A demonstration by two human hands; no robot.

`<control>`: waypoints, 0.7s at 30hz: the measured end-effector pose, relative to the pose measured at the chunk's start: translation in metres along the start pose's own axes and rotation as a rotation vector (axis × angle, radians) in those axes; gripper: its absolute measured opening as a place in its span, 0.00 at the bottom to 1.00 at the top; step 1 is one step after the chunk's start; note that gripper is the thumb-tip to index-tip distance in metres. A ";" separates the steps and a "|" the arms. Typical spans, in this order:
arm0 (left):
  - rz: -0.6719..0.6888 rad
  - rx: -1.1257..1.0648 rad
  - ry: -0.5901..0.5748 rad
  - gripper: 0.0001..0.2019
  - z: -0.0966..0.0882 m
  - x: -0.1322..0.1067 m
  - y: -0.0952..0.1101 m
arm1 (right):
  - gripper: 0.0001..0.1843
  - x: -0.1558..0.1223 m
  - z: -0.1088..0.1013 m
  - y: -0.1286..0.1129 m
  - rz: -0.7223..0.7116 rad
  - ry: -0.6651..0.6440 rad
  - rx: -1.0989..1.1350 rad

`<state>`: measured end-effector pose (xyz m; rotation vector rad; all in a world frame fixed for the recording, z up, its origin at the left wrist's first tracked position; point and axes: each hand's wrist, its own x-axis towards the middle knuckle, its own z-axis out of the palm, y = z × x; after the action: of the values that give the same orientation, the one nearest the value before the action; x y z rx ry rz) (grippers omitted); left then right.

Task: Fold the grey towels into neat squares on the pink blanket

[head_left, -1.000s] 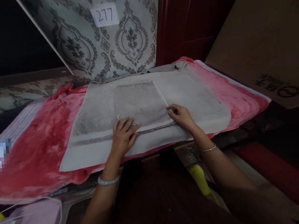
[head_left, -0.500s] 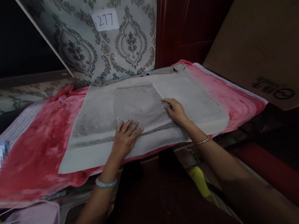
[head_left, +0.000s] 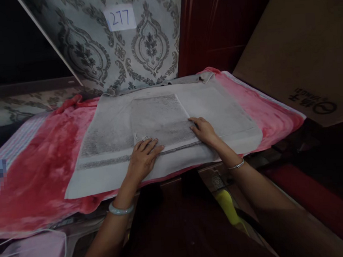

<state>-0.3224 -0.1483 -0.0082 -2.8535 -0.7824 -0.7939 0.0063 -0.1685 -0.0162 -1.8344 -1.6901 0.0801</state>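
A large grey cloth (head_left: pixel 232 108) lies spread out, with a smaller rectangular grey cloth piece (head_left: pixel 158 113) flat on its middle. My left hand (head_left: pixel 142 158) rests on the piece's lower left corner, its fingers spread and flat. At the right edge of the piece is my right hand (head_left: pixel 204 132), with thumb and fingertips closed together on that edge. A darker fuzzy strip (head_left: pixel 103 162) runs across the large cloth below the piece, and my left hand covers part of it.
A red and pink plush blanket (head_left: pixel 49 165) lies under the cloth. A cardboard box (head_left: pixel 296 55) stands at the right, a dark screen (head_left: pixel 13 46) at the left. Behind is a patterned wall with a paper (head_left: pixel 120 17) marked 277. A pink item (head_left: pixel 41 253) sits lower left.
My right hand has slid slightly down along the piece's right edge. The piece's lower right part lies flatter and smoother. My left hand has stayed almost in place.
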 end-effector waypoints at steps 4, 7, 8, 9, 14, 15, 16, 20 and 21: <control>-0.017 -0.033 -0.001 0.18 0.000 -0.001 0.000 | 0.25 -0.005 -0.002 0.001 0.009 0.013 -0.014; -0.024 -0.022 -0.005 0.18 0.001 -0.001 0.000 | 0.26 -0.011 -0.005 -0.001 -0.010 0.019 -0.019; -0.026 -0.018 -0.003 0.18 0.001 -0.001 0.000 | 0.25 -0.014 -0.006 -0.001 -0.035 0.019 -0.009; -0.029 -0.019 0.001 0.18 0.001 -0.001 0.000 | 0.23 -0.018 -0.007 -0.001 -0.065 0.015 0.007; -0.038 -0.052 0.004 0.18 0.000 -0.002 0.000 | 0.15 -0.030 -0.018 0.000 -0.152 -0.021 0.054; -0.035 -0.052 0.004 0.17 0.000 -0.002 0.000 | 0.14 -0.029 -0.021 -0.001 -0.155 -0.011 0.031; -0.031 -0.048 0.004 0.17 -0.001 -0.001 0.000 | 0.14 -0.027 -0.023 -0.005 -0.160 0.004 0.001; -0.012 -0.018 0.011 0.16 -0.002 -0.001 0.001 | 0.19 -0.016 -0.024 -0.027 -0.256 0.034 -0.052; -0.009 -0.016 0.011 0.16 -0.002 -0.002 0.001 | 0.21 -0.016 -0.021 -0.033 -0.301 0.003 -0.056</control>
<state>-0.3240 -0.1504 -0.0070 -2.8589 -0.7918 -0.8204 -0.0162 -0.1925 0.0101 -1.5972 -1.9632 -0.0974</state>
